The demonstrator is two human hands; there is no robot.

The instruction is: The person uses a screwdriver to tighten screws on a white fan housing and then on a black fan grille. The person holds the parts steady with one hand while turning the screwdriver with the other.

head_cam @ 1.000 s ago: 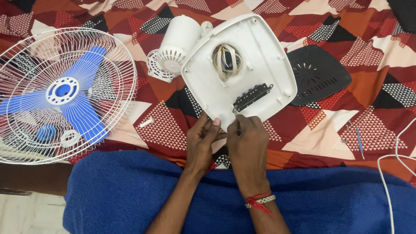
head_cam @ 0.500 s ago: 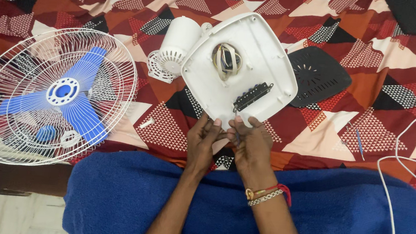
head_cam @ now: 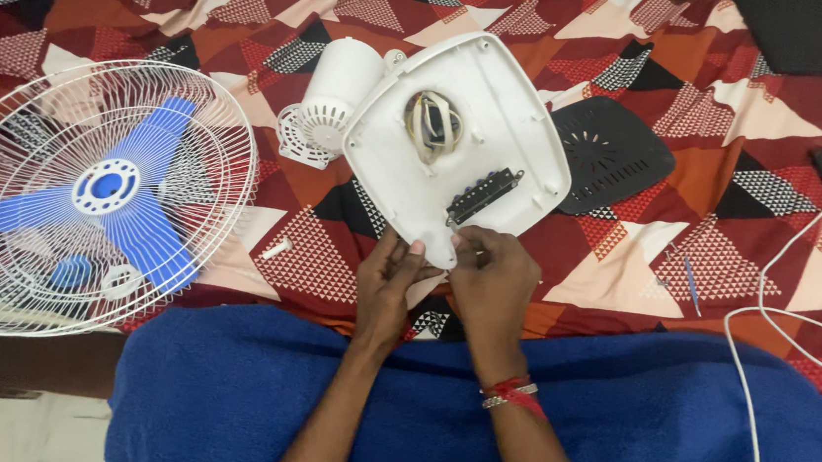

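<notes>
A white fan base [head_cam: 459,136] lies upside down on the patterned bedspread, showing coiled wires and a black switch block. Both hands meet at its near corner. My left hand [head_cam: 389,281] pinches the corner edge from the left, with the thumb on top. My right hand [head_cam: 492,276], with a red thread and bracelet at the wrist, has its fingers curled on the same corner from the right. Whether something small sits between the fingertips is hidden. A white motor housing [head_cam: 334,86] is joined to the base at its far left.
A white wire fan cage with blue blades [head_cam: 97,194] lies to the left. A black vented cover plate [head_cam: 611,154] rests right of the base. A small white peg [head_cam: 276,247], a blue stick [head_cam: 690,283] and a white cable [head_cam: 804,265] lie about. A blue cloth [head_cam: 218,393] covers my lap.
My right hand has turned slightly at the base's corner and its fingers have shifted. The left hand and the base stay almost where they were.
</notes>
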